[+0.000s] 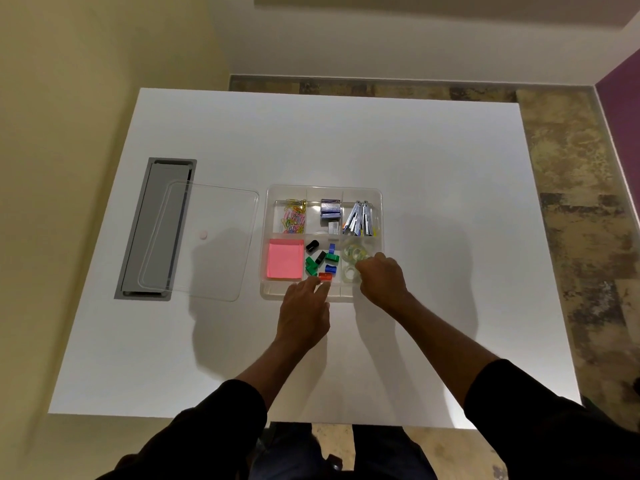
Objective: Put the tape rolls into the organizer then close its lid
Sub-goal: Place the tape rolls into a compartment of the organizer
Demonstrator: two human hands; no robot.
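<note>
A clear plastic organizer (266, 237) with six compartments sits mid-table. Several clear tape rolls (353, 253) lie in its near right compartment. My right hand (382, 280) is over that compartment's near edge, fingers curled down among the rolls; whether it grips one I cannot tell. My left hand (304, 306) rests at the organizer's near rim, fingers apart and touching the wall by the middle compartment. The clear lid (207, 244) lies flat on the table, left of the organizer.
Other compartments hold paper clips (293, 216), staple boxes (330, 211), metal clips (360, 218), pink sticky notes (284, 263) and coloured sharpeners (322, 261). A grey cable hatch (152, 230) is set into the white table (450, 202), partly under the lid.
</note>
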